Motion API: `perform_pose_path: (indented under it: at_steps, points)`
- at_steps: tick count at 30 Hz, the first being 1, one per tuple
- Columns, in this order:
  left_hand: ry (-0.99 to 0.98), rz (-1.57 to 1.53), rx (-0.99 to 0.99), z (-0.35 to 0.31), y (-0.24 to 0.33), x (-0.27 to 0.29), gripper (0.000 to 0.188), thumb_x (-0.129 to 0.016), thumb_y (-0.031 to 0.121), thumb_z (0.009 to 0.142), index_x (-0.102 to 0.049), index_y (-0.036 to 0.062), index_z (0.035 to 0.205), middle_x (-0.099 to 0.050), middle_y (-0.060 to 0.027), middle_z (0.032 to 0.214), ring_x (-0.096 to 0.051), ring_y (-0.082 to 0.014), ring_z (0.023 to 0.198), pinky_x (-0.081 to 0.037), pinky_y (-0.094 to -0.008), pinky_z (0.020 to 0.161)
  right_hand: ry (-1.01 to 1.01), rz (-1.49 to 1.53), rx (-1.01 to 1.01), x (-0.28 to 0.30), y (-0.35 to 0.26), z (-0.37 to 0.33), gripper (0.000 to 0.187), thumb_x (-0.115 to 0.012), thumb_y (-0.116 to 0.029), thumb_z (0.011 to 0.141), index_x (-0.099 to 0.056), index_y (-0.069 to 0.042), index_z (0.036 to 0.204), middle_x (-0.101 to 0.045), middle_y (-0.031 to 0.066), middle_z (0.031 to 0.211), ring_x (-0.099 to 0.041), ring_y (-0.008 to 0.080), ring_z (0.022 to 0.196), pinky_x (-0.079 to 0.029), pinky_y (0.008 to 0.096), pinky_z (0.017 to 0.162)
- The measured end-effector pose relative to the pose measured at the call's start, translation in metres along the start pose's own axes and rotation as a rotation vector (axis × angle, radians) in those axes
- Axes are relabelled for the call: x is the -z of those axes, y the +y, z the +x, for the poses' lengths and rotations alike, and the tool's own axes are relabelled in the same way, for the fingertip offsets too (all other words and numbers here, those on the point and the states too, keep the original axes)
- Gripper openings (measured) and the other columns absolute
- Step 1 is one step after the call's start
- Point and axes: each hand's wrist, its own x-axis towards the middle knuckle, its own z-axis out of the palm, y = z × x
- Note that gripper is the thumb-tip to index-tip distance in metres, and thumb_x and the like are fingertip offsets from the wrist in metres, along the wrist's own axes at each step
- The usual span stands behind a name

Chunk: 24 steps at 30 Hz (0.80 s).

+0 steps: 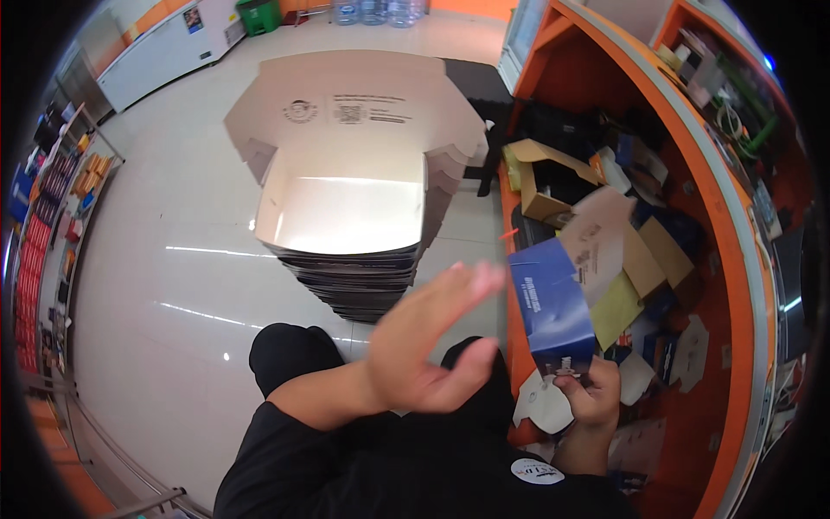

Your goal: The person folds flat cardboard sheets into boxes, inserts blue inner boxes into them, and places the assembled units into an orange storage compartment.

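My right hand point(595, 394) is closed on the lower end of a blue cardboard box point(553, 307), with the thumb across its front. The box's pale lid flap point(596, 242) stands up behind it. My left hand point(432, 346) is slightly blurred and holds nothing. Its fingers stretch toward the blue box and its thumb is spread apart; whether the fingertips touch the box I cannot tell. Ahead of me rises a tall stack of nested paper boxes point(350, 281). The top box point(346, 208) faces up, its pale inside bare and its printed lid flap point(354, 91) folded back.
To the right, an orange shelf unit point(640, 73) holds a jumble of cardboard, including an open brown box point(546, 208) and a yellowish sheet point(618, 311). A white chest freezer point(164, 56), a green bin point(258, 16) and water bottles point(373, 12) stand far back. Stocked shelves point(65, 199) line the left.
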Motion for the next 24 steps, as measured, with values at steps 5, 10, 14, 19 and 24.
perform_pose_path:
  at_steps: [5, 10, 14, 19, 24]
  points:
    - [0.616, 0.349, 0.207, 0.009, -0.014, 0.075, 0.019, -0.057, -0.004, 0.089, -0.065, -0.0048, 0.106, -0.068, -0.0105, 0.091, -0.062, -0.0165, 0.08, -0.051, -0.0276, 0.079, -0.02, 0.034, 0.14, -0.015, -0.023, 0.017, 0.019, -0.081, -0.016, 0.084, -0.073, 0.0, 0.089, -0.071, 0.0109, 0.078, -0.067, 0.019, 0.068, -0.049, 0.0281, 0.064]
    - [0.557, 0.406, 0.708, 0.006, -0.051, 0.14, 0.032, -0.065, 0.013, 0.088, -0.067, 0.0012, 0.118, -0.067, -0.0092, 0.109, -0.062, -0.0165, 0.09, -0.052, -0.0299, 0.083, 0.295, 0.327, 0.288, -0.05, -0.055, 0.048, 0.03, -0.083, -0.018, 0.083, -0.07, 0.002, 0.102, -0.072, 0.0116, 0.101, -0.067, 0.0196, 0.093, -0.05, 0.0302, 0.087]
    - [0.467, 0.283, 0.858, 0.0, -0.053, 0.156, 0.037, -0.07, 0.02, 0.085, -0.068, -0.0023, 0.114, -0.069, -0.0073, 0.1, -0.062, -0.0126, 0.082, -0.052, -0.0275, 0.076, 0.343, 0.421, 0.495, -0.082, -0.085, 0.104, 0.03, -0.085, -0.017, 0.082, -0.071, 0.001, 0.102, -0.071, 0.0119, 0.104, -0.066, 0.0195, 0.094, -0.05, 0.0318, 0.087]
    - [0.449, 0.318, 0.876, 0.0, -0.052, 0.158, 0.03, -0.071, 0.021, 0.082, -0.073, -0.0032, 0.1, -0.072, -0.0069, 0.084, -0.066, -0.0126, 0.077, -0.054, -0.0267, 0.072, 0.116, 0.527, 0.514, -0.118, -0.101, 0.154, 0.022, -0.079, -0.007, 0.086, -0.071, 0.001, 0.104, -0.073, 0.0115, 0.097, -0.067, 0.0151, 0.086, -0.051, 0.0257, 0.074]
    - [0.448, 0.344, 0.896, 0.004, -0.046, 0.156, 0.026, -0.073, 0.02, 0.085, -0.075, -0.0025, 0.098, -0.073, -0.0065, 0.083, -0.066, -0.0109, 0.075, -0.052, -0.0252, 0.069, -0.12, -0.062, 0.589, -0.132, -0.103, 0.196, 0.031, -0.074, -0.004, 0.088, -0.067, 0.003, 0.118, -0.074, 0.0114, 0.088, -0.069, 0.0132, 0.073, -0.053, 0.0249, 0.067]
